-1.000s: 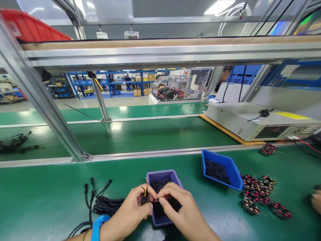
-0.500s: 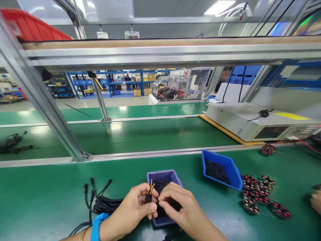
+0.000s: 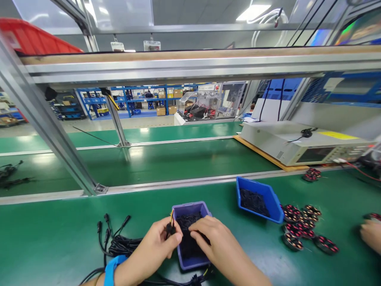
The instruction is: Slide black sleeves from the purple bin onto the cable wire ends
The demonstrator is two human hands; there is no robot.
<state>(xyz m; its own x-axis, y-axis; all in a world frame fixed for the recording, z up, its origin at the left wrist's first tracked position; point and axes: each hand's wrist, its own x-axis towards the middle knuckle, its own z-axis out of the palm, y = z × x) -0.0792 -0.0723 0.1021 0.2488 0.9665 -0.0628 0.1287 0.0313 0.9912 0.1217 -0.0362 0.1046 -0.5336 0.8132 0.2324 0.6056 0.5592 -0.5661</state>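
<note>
Between the thumb and fingers of my left hand [image 3: 162, 238] is a black cable end [image 3: 170, 229] with thin yellow and red wires pointing up. My right hand [image 3: 210, 238] is over the right side of a purple bin [image 3: 193, 265] that holds small black pieces [image 3: 188, 221]. Its fingers are bent, with thumb and index fingertips close together; whether they hold a small piece cannot be made out. A bundle of black cables [image 3: 122, 244] with plug ends lies left of the bin, beside the blue band on my left wrist. More cable runs below the bin.
A blue bin [image 3: 275, 206] of black pieces stands right of the purple bin. Motor-like round parts [image 3: 293, 229] lie beyond it. Another person's hand [image 3: 370, 234] holds a similar part at the right edge. A grey instrument [image 3: 268, 141] and metal frame posts [image 3: 64, 143] stand behind.
My left hand has shifted left with the cable end, and my right hand's fingertips are now apart from it, over the bin. The other person's hand has moved slightly left. The whole view has shifted slightly.
</note>
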